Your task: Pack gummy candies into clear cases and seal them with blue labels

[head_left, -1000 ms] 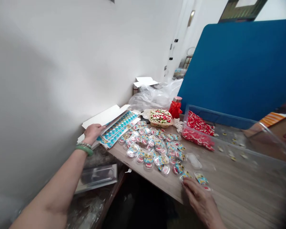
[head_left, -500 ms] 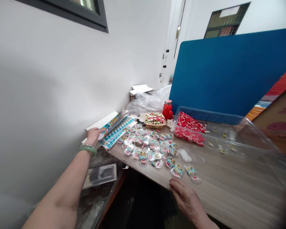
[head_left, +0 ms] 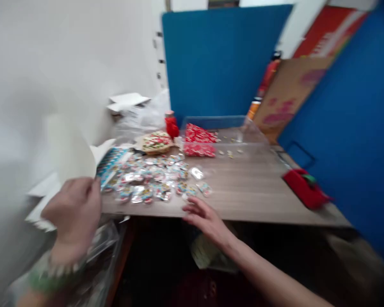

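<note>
My left hand (head_left: pixel 75 209), smeared by motion, is closed on the lower edge of a pale paper sheet (head_left: pixel 72 147) that stands up at the left. Right of it lie blue patterned printed sheets (head_left: pixel 110 164). My right hand (head_left: pixel 208 219) is at the table's front edge, its fingers loosely apart and nothing visible in them. Just beyond its fingertips rest small clear plastic packs (head_left: pixel 205 189) with blue, yellow and red contents. Many more such packs (head_left: pixel 147 175) cover the table to the left, too blurred to make out singly.
A clear plastic bin (head_left: pixel 259 140) holds red-and-white pieces (head_left: pixel 200 134) and a few yellowish bits. Beside it are a basket (head_left: pixel 155 149) of mixed pieces and a red-wrapped bottle (head_left: pixel 171 124). A red pouch (head_left: pixel 305 187) lies at the right; blue panels (head_left: pixel 224 64) stand behind.
My view has swung to the right. My left hand has lifted the sheet off the stack, its pale side now showing. My right hand's fingers have spread a little, still near the table edge.
</note>
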The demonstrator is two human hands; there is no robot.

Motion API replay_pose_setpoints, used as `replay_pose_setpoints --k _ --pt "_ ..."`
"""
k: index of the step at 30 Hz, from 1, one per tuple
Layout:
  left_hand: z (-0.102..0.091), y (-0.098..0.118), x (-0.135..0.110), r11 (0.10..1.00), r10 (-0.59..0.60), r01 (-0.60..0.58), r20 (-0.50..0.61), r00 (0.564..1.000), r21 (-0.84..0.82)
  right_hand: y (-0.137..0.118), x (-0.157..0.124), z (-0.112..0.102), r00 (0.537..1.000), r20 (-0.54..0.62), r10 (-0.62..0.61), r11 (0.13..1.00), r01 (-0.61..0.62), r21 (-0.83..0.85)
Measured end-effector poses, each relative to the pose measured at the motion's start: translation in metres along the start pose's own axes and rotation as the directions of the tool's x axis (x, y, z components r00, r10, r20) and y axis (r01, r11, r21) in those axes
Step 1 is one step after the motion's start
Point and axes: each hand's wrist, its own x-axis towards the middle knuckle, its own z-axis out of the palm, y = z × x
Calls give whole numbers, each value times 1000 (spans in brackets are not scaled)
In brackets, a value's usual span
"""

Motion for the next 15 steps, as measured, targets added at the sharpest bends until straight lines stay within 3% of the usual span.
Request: replay_pose_setpoints --k 2,4,5,6,8,10,11,12,13,15 --pt "-10 50 -62 949 312 -307 78 947 -64 -20 -1 10 998 53 31 946 -46 320" --pt "-15 96 -124 774 599 -534 120 792 -340 -31 0 5 1000 -13 -12 893 16 449" --pt "-17 119 -151 692 669 -553 124 733 -465 -33 -1 -2 994 -105 -24 890 69 451" --pt "-19 140 -173 613 724 -545 130 678 -572 -31 -3 -14 976 -218 -24 901 115 418" --pt "-24 178 -198 559 747 -406 227 624 -723 -24 -14 -49 906 -423 -6 938 152 312" --pt "-30 207 -201 510 751 -168 342 565 -844 -14 -29 -97 871 -491 17 961 121 248" --pt "-32 217 -195 470 756 -57 369 541 -881 -11 -38 -124 887 -462 25 965 99 243" --pt "-32 225 -188 437 748 23 377 547 -899 -9 -47 -151 895 -445 40 964 82 252" --pt "-29 231 -179 419 722 67 377 580 -905 -8 -56 -178 896 -437 74 964 48 262" --pt "-12 241 -163 462 604 94 391 695 -882 -7 -71 -223 883 -441 163 961 -41 273"
